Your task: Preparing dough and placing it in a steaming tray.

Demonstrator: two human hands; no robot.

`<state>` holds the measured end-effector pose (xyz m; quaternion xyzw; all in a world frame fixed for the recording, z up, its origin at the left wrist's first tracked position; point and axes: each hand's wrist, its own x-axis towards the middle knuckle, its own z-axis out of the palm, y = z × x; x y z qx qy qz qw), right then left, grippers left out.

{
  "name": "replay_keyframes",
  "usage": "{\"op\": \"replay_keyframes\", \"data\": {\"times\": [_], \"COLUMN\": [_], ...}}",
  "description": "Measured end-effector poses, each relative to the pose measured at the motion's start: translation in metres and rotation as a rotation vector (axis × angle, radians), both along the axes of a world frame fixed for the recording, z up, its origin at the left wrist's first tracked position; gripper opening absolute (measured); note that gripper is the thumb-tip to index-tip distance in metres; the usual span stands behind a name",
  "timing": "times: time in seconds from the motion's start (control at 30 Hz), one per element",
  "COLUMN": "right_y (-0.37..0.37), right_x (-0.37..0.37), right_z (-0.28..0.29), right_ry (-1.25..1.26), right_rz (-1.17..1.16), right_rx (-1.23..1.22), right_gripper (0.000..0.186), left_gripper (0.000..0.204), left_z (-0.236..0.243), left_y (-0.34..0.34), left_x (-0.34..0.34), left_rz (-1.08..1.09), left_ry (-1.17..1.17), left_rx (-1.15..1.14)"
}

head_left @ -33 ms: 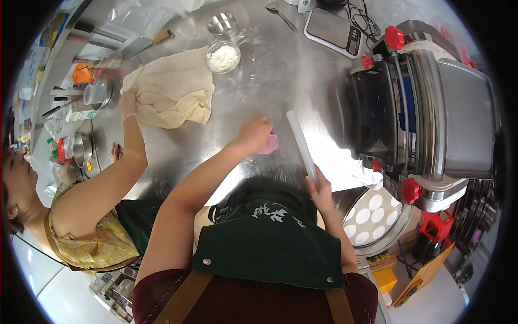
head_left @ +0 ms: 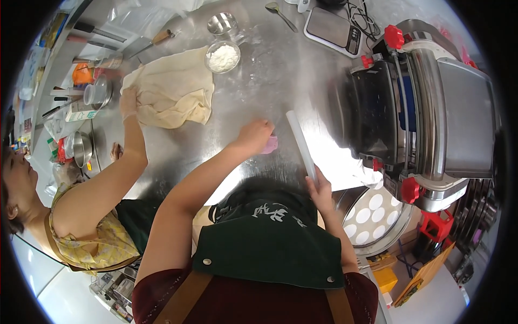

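My left hand (head_left: 254, 135) reaches out over the steel table (head_left: 280, 81) and closes over a small pink object (head_left: 271, 144), pressing it on the tabletop. My right hand (head_left: 318, 186) grips the near end of a thin white rolling pin (head_left: 300, 141), which lies slanted on the table just right of the pink object. A green apron (head_left: 270, 248) covers my chest below.
A co-worker at the left has a gloved hand (head_left: 128, 103) on a folded pale dough sheet (head_left: 175, 92). Behind it stand a flour bowl (head_left: 222, 57), a metal cup (head_left: 222, 24) and a scale (head_left: 332, 28). A big dough machine (head_left: 431, 102) fills the right, above a tray of white discs (head_left: 369, 218).
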<state>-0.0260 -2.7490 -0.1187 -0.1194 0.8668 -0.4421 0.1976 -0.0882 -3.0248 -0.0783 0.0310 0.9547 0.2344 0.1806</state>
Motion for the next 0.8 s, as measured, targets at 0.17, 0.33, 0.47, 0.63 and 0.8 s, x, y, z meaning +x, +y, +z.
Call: {"op": "replay_keyframes", "data": {"times": [0.17, 0.33, 0.47, 0.63, 0.8], "right_y": [-0.002, -0.004, -0.009, -0.015, -0.009], "right_x": [0.003, -0.001, -0.011, -0.017, -0.011], "right_z": [0.005, 0.005, 0.022, 0.033, 0.018], "right_ry": [0.007, -0.008, -0.051, -0.101, 0.135], "right_rz": [-0.025, -0.053, -0.054, -0.039, 0.036], "right_rx": [-0.010, -0.011, -0.046, -0.012, 0.034], "right_gripper": [0.042, 0.041, 0.041, 0.041, 0.043], "left_gripper": [0.021, 0.024, 0.023, 0.022, 0.019], "left_z": [0.021, -0.015, -0.040, -0.037, 0.000], "left_y": [-0.007, -0.018, -0.001, 0.046, 0.051], "left_x": [0.008, 0.026, 0.045, 0.070, 0.073], "left_rz": [0.136, 1.229, 1.506, 1.796, 1.498], "left_ry": [-0.197, -0.270, -0.131, -0.324, -0.520], "left_rx": [0.165, 1.293, 1.616, 1.698, 1.408]}}
